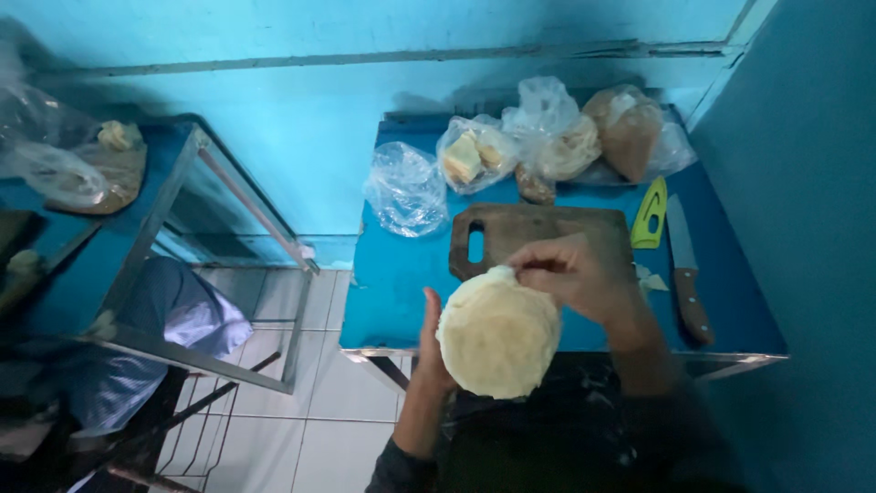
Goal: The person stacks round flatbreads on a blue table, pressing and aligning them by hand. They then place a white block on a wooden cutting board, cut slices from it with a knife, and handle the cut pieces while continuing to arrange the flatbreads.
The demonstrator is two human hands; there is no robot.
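My left hand [431, 342] supports a round stack of pale flatbreads [498, 334] from its left side, holding it tilted toward me over the near edge of a blue table [401, 283]. My right hand [577, 272] pinches the stack's upper edge between thumb and fingers. Just behind the hands lies a dark wooden cutting board [520, 228] with a handle slot.
A brown-handled knife [684, 269] and a yellow-green plastic sheath [650, 215] lie right of the board. Several plastic bags [547, 137] of bread and a crumpled clear bag [405, 190] sit at the table's back. A metal-framed table [196, 274] stands left, above white floor tiles.
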